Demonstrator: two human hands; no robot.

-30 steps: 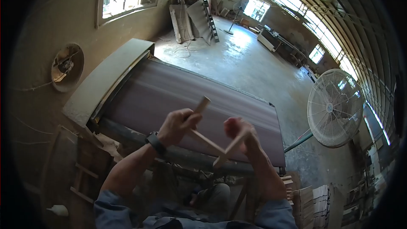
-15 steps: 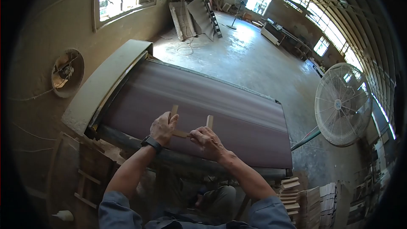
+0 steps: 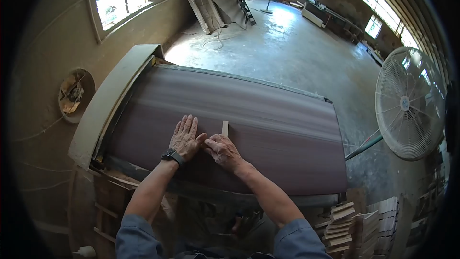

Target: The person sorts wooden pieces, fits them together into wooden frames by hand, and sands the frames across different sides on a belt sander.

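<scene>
A wide purple-brown belt surface lies below both hands. My left hand, with a watch on its wrist, rests flat over the wooden piece, fingers stretched out and pointing away from me. Just right of it, my right hand has its fingers bent round the same wooden piece, whose one end sticks up past the knuckles. The rest of the piece is hidden under the hands. The two hands nearly touch at the thumbs.
A pedestal fan stands to the right of the belt machine. Stacked wood pieces are at the lower right. A pale cover edges the machine's left end. A wooden frame is at the lower left.
The wooden piece, earlier raised in both hands, is now down on the belt. My left hand has gone from gripping it to lying flat. The view has shifted, with the fan farther right.
</scene>
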